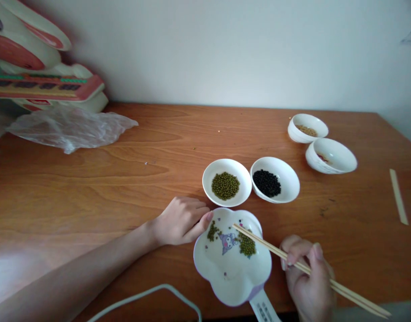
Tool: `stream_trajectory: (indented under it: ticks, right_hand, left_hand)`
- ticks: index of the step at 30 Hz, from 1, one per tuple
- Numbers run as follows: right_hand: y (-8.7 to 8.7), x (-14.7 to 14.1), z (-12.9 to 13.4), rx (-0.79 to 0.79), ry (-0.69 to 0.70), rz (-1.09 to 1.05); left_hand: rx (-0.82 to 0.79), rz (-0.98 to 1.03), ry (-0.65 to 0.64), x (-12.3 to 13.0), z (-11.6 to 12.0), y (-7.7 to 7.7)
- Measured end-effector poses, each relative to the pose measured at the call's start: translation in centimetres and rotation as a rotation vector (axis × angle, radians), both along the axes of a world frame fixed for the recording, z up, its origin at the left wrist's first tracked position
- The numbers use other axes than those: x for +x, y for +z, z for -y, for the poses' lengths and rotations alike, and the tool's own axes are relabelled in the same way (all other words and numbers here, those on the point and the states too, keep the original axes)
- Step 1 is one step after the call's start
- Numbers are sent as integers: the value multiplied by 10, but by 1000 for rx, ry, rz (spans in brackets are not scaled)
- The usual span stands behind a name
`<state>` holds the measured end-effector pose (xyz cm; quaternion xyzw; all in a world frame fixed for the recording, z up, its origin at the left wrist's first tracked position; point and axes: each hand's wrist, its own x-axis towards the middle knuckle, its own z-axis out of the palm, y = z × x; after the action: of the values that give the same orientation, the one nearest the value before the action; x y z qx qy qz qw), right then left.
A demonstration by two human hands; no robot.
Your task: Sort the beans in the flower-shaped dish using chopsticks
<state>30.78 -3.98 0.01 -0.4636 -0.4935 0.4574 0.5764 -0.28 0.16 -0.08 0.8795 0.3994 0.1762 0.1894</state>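
A white flower-shaped bowl with a handle and a cartoon print point(222, 277) sits near the table's front edge. Two clusters of green mung beans point(247, 245) lie inside it. My left hand point(183, 221) is at its upper left rim, fingers curled and thumb against the edge. A pair of wooden chopsticks point(269, 246) is held in my right hand point(308, 273), their tips close together over the bowl beside the larger cluster. I cannot make out a bean between the tips. Just behind stand a white bowl of mung beans point(208, 188) and a white bowl of black beans point(290, 184).
Farther right are a bowl of pale grains point(294, 133) and a bowl with a few reddish bits point(341, 158). A flat pale strip point(398, 197) lies at the right. Plastic bag point(78, 129) and toy keyboard point(40, 89) occupy the back left; a white cable point(141, 295) crosses in front.
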Motion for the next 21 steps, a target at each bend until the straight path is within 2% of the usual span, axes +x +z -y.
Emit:
stream_trajectory:
  ticks: [9,21]
  right_hand:
    - [-21,2,10,86,-55,20]
    - [-21,1,8,33,-56,11]
  left_hand:
    - [-1,-37,14,1,0,3]
    - [-23,-32,43,1,3,1]
